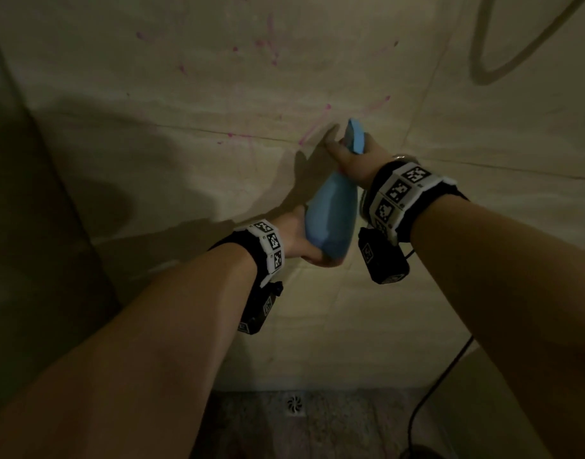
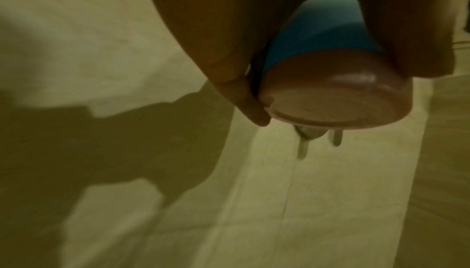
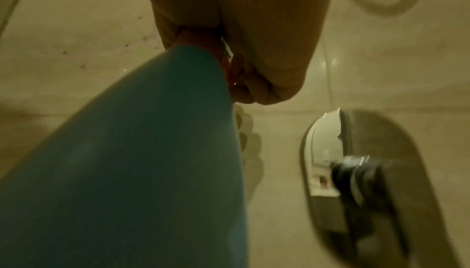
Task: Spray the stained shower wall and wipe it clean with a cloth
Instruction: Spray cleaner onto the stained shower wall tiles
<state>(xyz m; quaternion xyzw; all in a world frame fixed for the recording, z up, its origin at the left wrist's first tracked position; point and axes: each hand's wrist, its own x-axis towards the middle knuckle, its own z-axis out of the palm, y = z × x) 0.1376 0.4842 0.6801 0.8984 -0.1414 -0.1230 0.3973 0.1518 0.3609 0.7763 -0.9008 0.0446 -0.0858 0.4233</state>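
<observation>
A blue spray bottle is held up close to the beige tiled shower wall, its head pointing at the wall. My right hand grips the neck and blue spray head, fingers curled round the trigger area. My left hand cups and grips the bottle's base; in the left wrist view the bottle and its underside sit between my fingers. Pink stains streak and dot the wall above and left of the nozzle. The bottle body fills the lower left of the right wrist view. No cloth shows.
A shower hose loops on the wall at the upper right. A metal mixer plate with a handle sits on the wall to the right. A floor drain lies below, and a black cable hangs at the lower right.
</observation>
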